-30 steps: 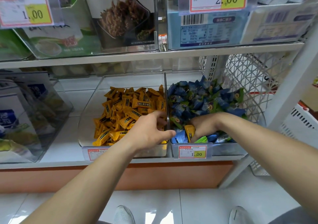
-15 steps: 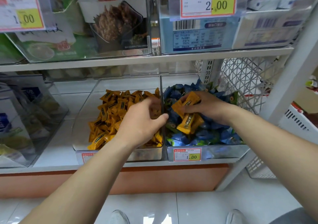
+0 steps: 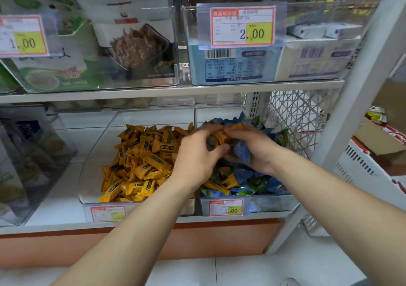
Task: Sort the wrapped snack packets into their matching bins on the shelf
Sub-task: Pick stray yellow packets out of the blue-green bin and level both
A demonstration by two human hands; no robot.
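Two hands meet over the right bin (image 3: 265, 205), head view only. Left hand (image 3: 197, 157) and right hand (image 3: 254, 148) are fingertip to fingertip, both with fingers curled round a small bunch of orange packets (image 3: 222, 135) held between them, just above the blue and green packets (image 3: 259, 176). One blue packet sits right under the right palm; can't tell if it's gripped or just lying there.

Left bin (image 3: 91, 182), clear plastic, touches the right bin along a shared divider line and holds the orange pile (image 3: 142, 160). A few stray orange packets (image 3: 222, 184) lie in the right bin near its front, on top of the blue ones.

Both bins sit on the lower shelf (image 3: 55, 206). Right bin's front carries a 1.00 price tag (image 3: 226, 207); left bin's tag (image 3: 108, 213) is too blurred to read. Upper shelf (image 3: 153, 92) holds clear bins of boxed and bagged goods, one with a 2.00 tag (image 3: 241, 27). White wire mesh panel (image 3: 294, 118) stands just right of the right bin.
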